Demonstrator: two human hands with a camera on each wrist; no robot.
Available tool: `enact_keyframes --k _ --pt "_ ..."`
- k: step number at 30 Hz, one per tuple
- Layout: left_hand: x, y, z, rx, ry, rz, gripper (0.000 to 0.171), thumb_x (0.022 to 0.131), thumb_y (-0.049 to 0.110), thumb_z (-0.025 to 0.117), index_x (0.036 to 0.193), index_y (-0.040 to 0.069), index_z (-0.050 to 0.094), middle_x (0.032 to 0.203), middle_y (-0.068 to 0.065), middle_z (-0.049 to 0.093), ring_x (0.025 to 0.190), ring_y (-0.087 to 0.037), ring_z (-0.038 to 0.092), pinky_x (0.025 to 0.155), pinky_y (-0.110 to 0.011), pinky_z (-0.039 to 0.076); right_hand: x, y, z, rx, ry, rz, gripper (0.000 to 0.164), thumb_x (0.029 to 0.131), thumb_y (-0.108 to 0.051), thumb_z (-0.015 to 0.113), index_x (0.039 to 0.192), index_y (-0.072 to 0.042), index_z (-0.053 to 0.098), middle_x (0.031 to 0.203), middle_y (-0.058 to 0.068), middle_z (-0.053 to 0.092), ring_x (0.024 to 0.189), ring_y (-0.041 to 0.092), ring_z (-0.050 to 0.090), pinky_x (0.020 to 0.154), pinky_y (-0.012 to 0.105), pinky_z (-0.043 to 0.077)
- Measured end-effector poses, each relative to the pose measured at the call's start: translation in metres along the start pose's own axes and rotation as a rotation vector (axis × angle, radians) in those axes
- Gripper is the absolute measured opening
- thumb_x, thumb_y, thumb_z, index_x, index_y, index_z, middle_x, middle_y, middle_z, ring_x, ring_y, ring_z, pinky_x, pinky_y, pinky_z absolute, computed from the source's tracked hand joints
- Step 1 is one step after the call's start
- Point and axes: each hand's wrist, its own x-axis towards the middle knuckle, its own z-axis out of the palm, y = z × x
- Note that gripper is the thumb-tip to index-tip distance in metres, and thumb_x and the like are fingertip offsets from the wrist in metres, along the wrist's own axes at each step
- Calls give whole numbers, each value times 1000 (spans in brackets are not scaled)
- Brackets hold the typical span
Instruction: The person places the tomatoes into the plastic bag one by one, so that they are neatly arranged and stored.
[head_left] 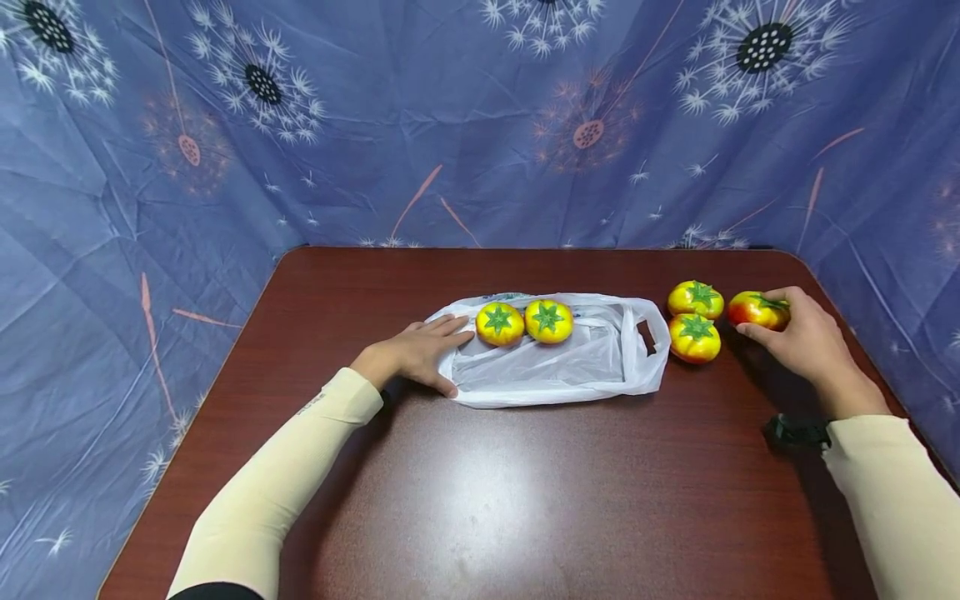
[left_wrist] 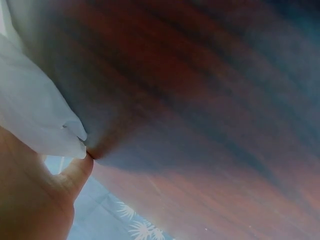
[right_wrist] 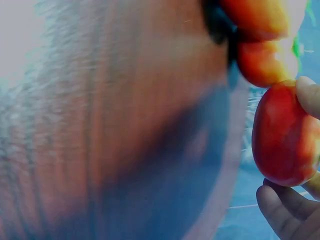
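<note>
A white plastic bag point(head_left: 555, 367) lies flat on the table, its handle loop at the right. Two yellow tomatoes with green star-shaped tops rest on it: a left tomato point(head_left: 499, 324) and a right tomato point(head_left: 548, 322). My left hand point(head_left: 422, 352) rests on the bag's left end with fingers spread. In the left wrist view its thumb point(left_wrist: 77, 175) touches the bag's edge point(left_wrist: 45, 110). At the far right, my right hand point(head_left: 806, 337) grips a red-and-yellow tomato point(head_left: 746, 310) between thumb and fingers; its red side point(right_wrist: 282, 137) shows in the right wrist view.
Between the bag and my right hand sit two more tomatoes, a back tomato point(head_left: 693, 298) and a front tomato point(head_left: 694, 340), close together. The brown table point(head_left: 570, 492) has its right edge near my right hand. A blue patterned cloth point(head_left: 450, 125) hangs behind.
</note>
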Motion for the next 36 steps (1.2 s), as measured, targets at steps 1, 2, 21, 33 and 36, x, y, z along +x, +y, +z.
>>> enact_keyframes --k 1,2,21,33,36 --pt "0 0 0 0 -1 0 104 78 59 74 160 21 21 170 -4 4 158 -28 5 122 -60 17 0 -2 -2 4 3 -3 67 93 -34 67 137 8 39 128 39 44 107 54 44 87 68 37" --pt "-1 0 0 -1 -1 0 104 78 59 74 160 21 21 170 -4 4 158 -28 5 122 -60 17 1 -4 -4 7 9 -11 66 93 -33 68 137 7 39 128 39 44 107 54 44 87 68 36" --pt "0 -1 2 -5 1 -6 104 78 61 73 160 22 21 170 -3 3 158 -28 4 123 -60 15 -1 -58 -24 24 121 -261 58 88 -17 74 139 -4 48 139 29 44 121 47 40 88 64 32" --pt "-2 -1 1 -13 3 -2 104 78 60 74 160 22 22 170 -3 4 158 -27 5 122 -60 17 -8 -93 -18 18 209 -468 69 74 -2 81 137 -6 55 140 29 45 122 51 43 99 68 35" --pt "-2 -1 1 -12 12 -2 104 78 60 74 159 22 22 170 -4 5 158 -28 6 122 -60 17 -9 -101 -15 -2 222 -531 67 73 -3 82 135 -7 57 140 28 46 121 51 44 95 66 36"
